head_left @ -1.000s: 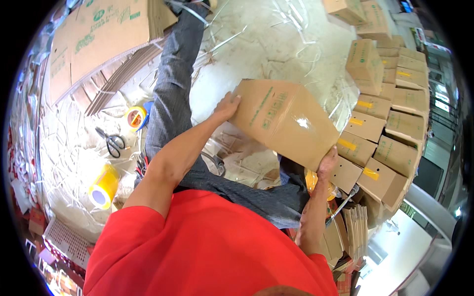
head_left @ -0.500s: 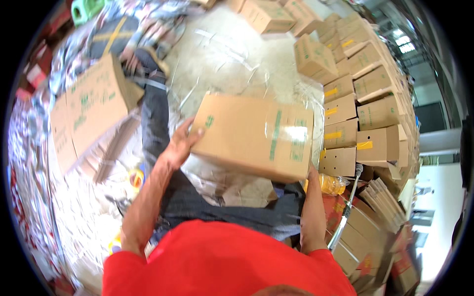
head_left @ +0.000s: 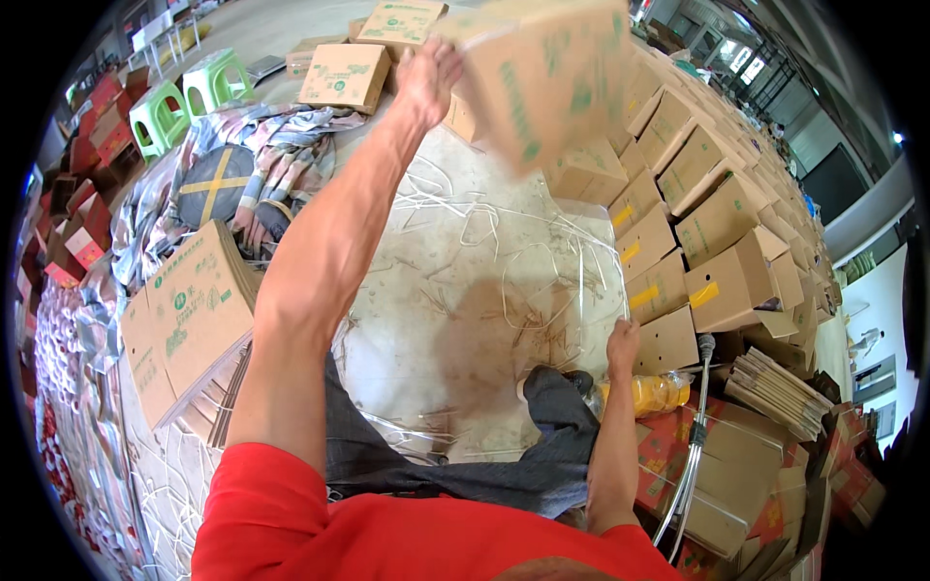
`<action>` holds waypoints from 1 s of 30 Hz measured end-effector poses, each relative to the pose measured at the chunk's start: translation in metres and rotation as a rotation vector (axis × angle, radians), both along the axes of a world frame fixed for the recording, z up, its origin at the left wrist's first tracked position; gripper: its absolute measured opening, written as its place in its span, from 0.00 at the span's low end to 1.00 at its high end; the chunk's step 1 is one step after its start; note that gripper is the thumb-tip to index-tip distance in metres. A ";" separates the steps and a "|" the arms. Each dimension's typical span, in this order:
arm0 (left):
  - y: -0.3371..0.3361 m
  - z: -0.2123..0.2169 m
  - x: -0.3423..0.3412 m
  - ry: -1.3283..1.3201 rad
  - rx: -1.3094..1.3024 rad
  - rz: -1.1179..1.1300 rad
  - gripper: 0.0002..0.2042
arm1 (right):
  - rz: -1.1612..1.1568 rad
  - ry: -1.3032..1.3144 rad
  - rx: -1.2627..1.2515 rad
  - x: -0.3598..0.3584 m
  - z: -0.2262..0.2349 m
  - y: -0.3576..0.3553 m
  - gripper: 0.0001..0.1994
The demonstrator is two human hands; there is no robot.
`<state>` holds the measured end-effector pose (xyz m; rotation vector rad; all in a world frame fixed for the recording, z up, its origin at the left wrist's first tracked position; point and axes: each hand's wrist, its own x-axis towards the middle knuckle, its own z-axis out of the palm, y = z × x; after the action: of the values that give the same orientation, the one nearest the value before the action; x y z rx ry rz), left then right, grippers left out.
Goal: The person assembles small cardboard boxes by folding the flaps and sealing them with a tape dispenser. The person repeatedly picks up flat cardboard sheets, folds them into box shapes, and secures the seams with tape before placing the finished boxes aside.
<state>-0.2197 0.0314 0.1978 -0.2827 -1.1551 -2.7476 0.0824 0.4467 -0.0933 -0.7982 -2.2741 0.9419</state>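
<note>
A brown cardboard box (head_left: 552, 82) with green print hangs tilted in the air at the top, smeared by motion. At its left edge is my left hand (head_left: 431, 82), arm stretched far forward, its fingers curled against the box. My right hand (head_left: 623, 347) is low at the right, closed in a fist apart from that box. It is close to the stacked boxes (head_left: 678, 344) and a roll of yellow tape (head_left: 659, 393). What the right fist holds, if anything, is hidden.
Rows of cardboard boxes (head_left: 712, 228) rise along the right. Loose white straps (head_left: 480, 218) lie across the floor (head_left: 397, 290). Flattened cartons (head_left: 189, 310) lean at the left. Green stools (head_left: 215, 82) stand far left, and a metal pole (head_left: 699, 407) is near my right arm.
The box has gone from above my lap up and forward, with my left hand beside it. My right hand has come off the box. The view has tilted farther ahead.
</note>
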 end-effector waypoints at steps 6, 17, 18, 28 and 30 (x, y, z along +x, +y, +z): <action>-0.003 -0.072 0.085 0.311 -0.829 0.118 0.41 | 0.213 -0.221 -0.102 0.014 0.002 0.001 0.26; -0.351 -0.336 0.276 -0.143 -1.805 0.781 0.41 | 0.548 -0.810 0.214 0.013 -0.122 -0.010 0.29; -0.369 -0.337 0.290 -0.170 -1.845 0.830 0.42 | 0.524 -0.897 0.314 0.024 -0.137 -0.001 0.33; -0.513 -0.363 0.395 -0.402 -2.157 0.399 0.51 | 0.879 -1.572 0.438 0.096 -0.141 0.002 0.50; -0.516 -0.367 0.399 -0.421 -2.187 0.457 0.51 | 1.032 -1.696 0.558 0.111 -0.132 -0.013 0.49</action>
<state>0.1798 -0.4843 -0.1688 0.3653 -3.0134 -0.1559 0.1934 0.4340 -0.2257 0.1363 -4.2386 -0.5488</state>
